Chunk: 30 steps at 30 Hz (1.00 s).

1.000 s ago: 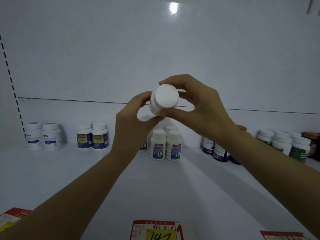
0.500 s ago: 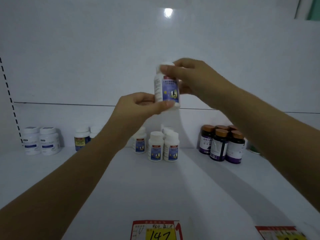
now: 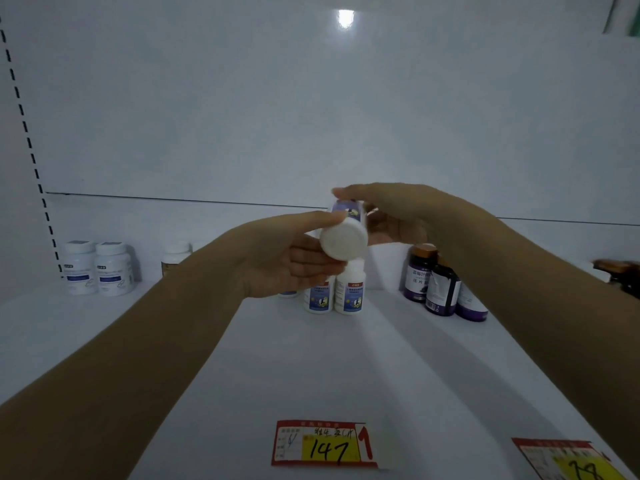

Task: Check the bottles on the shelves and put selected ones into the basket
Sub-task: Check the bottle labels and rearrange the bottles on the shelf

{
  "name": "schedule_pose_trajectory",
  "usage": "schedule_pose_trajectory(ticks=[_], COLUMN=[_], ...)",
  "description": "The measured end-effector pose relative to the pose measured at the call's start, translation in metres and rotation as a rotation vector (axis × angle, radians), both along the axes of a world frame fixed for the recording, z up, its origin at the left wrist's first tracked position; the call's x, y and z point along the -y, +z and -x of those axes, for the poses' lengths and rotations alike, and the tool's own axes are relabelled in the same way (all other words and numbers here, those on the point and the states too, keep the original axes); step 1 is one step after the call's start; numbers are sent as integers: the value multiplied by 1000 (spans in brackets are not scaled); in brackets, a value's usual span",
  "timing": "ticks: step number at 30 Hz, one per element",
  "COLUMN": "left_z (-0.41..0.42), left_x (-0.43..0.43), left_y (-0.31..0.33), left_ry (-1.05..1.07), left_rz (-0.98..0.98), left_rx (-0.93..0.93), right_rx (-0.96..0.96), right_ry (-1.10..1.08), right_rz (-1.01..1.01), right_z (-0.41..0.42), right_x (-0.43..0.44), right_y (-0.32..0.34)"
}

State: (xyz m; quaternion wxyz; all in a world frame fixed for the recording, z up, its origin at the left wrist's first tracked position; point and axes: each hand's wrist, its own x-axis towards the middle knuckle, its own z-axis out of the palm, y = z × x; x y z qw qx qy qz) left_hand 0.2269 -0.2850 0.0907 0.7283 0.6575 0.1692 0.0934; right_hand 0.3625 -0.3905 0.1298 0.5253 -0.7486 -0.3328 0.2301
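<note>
Both hands hold one small white bottle (image 3: pixel 344 235) with a blue label above the white shelf (image 3: pixel 311 368). The bottle is tipped so that its round white end faces me. My left hand (image 3: pixel 287 258) cups it from the left and below, thumb on top. My right hand (image 3: pixel 398 216) grips its far end from the right and above. Two matching white bottles (image 3: pixel 334 294) stand upright on the shelf just behind and below it. No basket is in view.
Two larger white bottles (image 3: pixel 98 268) stand at the back left, with one more (image 3: pixel 175 256) partly hidden behind my left forearm. Dark purple bottles with brown caps (image 3: pixel 440 285) stand at the back right. Red-and-yellow price tags (image 3: pixel 323 443) sit on the shelf's front edge.
The bottle was held upright and high with its label toward me; now it is lower and tipped, its round end facing me. Both hands came down with it.
</note>
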Motion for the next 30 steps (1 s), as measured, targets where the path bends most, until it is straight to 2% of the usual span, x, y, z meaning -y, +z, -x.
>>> schedule_pose_trajectory(ticks=[2, 4, 5, 7, 11, 19, 23, 30], left_z=[-3, -4, -4, -4, -11, -23, -27, -35], left_x=[0, -1, -1, 0, 8, 8, 4, -9], left_y=[-5, -11, -14, -19, -31, -44, -51, -59], left_ry=[16, 90, 143, 182, 182, 230, 253, 318], left_rz=[-92, -270, -348, -385, -421, -595, -687, -734], left_rx=[157, 310, 361, 417, 428, 386, 332, 270], right_rx=[113, 223, 271, 373, 503, 444, 500, 641], right_ry=[23, 70, 99, 124, 61, 68, 91, 197], right_rz=[-153, -310, -363, -385, -334, -271, -111, 145], right_z=[2, 7, 9, 12, 13, 4, -2, -9], right_x=[2, 7, 10, 16, 18, 20, 20, 0], right_y=[6, 11, 12, 9, -4, -12, -3, 25])
